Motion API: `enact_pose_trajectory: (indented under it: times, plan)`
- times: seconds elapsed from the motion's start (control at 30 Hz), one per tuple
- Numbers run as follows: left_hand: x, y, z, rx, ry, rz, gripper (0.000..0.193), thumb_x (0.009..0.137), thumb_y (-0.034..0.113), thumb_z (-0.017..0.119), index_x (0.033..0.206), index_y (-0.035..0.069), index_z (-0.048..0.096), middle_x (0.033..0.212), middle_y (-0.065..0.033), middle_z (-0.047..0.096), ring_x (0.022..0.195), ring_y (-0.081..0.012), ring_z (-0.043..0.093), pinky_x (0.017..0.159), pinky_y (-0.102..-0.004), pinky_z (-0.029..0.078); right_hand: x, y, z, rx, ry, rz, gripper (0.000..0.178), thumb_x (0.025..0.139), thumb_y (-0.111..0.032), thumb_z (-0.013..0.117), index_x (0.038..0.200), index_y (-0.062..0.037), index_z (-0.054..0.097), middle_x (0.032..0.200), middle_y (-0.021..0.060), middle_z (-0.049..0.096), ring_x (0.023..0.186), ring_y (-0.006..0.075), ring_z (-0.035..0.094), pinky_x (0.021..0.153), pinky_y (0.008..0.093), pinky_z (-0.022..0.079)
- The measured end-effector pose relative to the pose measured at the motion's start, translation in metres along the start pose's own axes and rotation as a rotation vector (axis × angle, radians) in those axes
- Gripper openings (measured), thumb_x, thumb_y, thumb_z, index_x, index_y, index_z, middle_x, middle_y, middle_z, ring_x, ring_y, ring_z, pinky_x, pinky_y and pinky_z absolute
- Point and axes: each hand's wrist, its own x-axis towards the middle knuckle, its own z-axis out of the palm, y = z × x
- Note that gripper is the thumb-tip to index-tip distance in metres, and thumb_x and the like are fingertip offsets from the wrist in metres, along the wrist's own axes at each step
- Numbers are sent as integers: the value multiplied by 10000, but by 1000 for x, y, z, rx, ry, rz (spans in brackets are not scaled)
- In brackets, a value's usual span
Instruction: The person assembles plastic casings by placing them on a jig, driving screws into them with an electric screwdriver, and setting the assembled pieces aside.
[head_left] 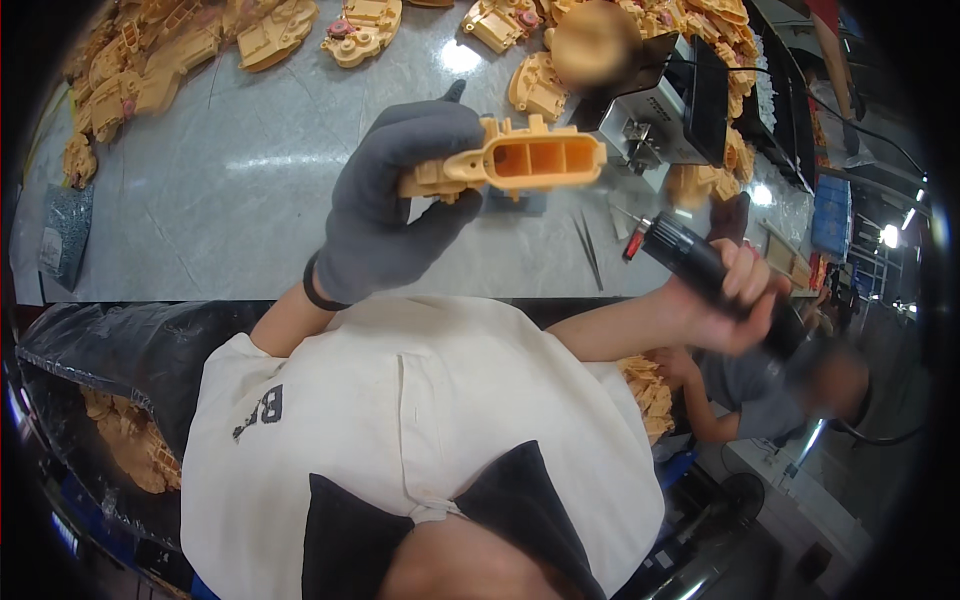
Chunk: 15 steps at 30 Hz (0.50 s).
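My left hand [385,200], in a grey glove, is closed round an orange-yellow moulded plastic part [545,162]. The part is held above the table, its oblong opening with inner dividers facing me. My bare right hand [745,300] grips a black electric screwdriver [690,258] with a thin bit, which points up and left toward the part but stays apart from it. A pair of tweezers [588,250] lies on the table between the two hands.
Piles of similar orange parts [150,70] cover the table's far side. A metal-and-black device [655,115] stands at the back right beside a blurred round orange thing [594,45]. A dark packet [68,235] lies at the left edge. Another person [750,385] sits at the right.
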Motion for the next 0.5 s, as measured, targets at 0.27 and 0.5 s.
enact_pose_trajectory:
  times: [0.27,0.5]
  plan:
    - [-6,12,-13,-3,-62,70,536,644,-130,665,1120,40,487,1123,-128,527,1056,-227,535,898,-338,440,-8,13,6,-103,57,56,237,796,-140,530,1014,-50,548,667,7,442,596,115,423,685,297,364]
    - [-1,-36,-31,-219,254,-594,520,747,53,680,1210,29,446,1107,-70,541,965,-126,562,815,-246,488,-10,24,3,-175,101,57,311,768,-121,513,1074,-60,508,668,27,469,571,136,433,661,322,389]
